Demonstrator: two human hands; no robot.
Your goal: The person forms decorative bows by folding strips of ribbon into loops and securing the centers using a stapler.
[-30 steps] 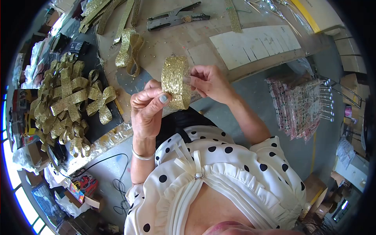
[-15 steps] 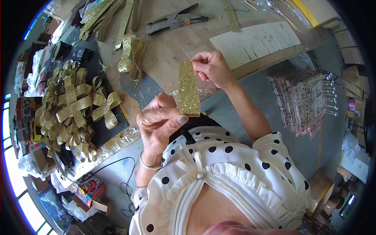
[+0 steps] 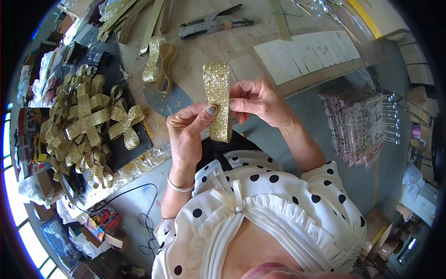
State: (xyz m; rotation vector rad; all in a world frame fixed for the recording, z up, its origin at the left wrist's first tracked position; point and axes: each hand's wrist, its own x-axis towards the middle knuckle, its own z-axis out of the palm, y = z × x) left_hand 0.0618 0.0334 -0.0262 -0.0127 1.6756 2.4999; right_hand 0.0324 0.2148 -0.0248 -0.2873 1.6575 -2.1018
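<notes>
A gold glitter ribbon (image 3: 217, 83), bent into a long loop, stands upright between my hands above the table's near edge. My left hand (image 3: 189, 128) pinches its middle from the left, thumb in front. From the right, my right hand (image 3: 260, 103) grips the same ribbon at mid-height with thumb and bent fingers; its fingertips behind the ribbon are partly hidden. Beyond them on the table lie looped gold ribbon pieces (image 3: 155, 63). At the left a large heap of gold ribbon bows (image 3: 86, 116) rests on a dark surface.
On the table (image 3: 195, 60) lie a metal clamp-like tool (image 3: 214, 24), flat gold strips (image 3: 151, 25), another strip (image 3: 279, 21) and a white sheet (image 3: 306, 58) with dark lines. Bagged silver-tipped sticks (image 3: 353, 123) hang at the right. A black cable (image 3: 147, 228) trails on the floor.
My right hand has come down to the ribbon's middle, and my left hand has moved up from its lower end. The ribbon now shows as a loop pinched at the middle.
</notes>
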